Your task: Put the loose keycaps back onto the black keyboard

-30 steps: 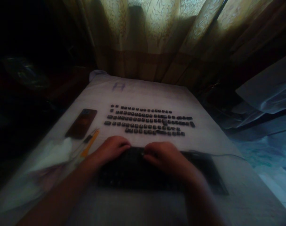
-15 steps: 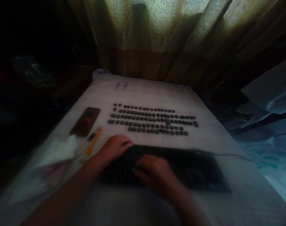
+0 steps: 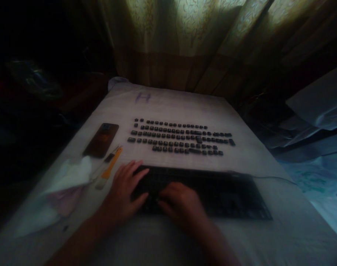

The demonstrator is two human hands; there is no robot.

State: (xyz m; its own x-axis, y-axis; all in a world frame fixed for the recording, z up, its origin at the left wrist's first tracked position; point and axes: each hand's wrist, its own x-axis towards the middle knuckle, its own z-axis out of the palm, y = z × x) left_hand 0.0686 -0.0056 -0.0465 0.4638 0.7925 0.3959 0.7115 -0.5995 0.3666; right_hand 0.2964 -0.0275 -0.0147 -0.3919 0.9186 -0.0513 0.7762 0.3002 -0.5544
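So the keyboard [image 3: 221,188] is right under both hands, and loads of loose keys [image 3: 198,139] are already off, laid in rows just beyond it. Too dark to tell if any are left on it. Left hand [image 3: 125,192] has its fingers spread wide at the keyboard's left end; right hand [image 3: 181,199] is curled in narrow over it, can't tell if it's pinching anything. Brush [image 3: 112,165] lies left of the keyboard.

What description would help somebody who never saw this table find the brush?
On the pale table, find the long black keyboard. Left of it, beside the crumpled cloth, lies the brush: its orange handle sets it apart from the dark phone.
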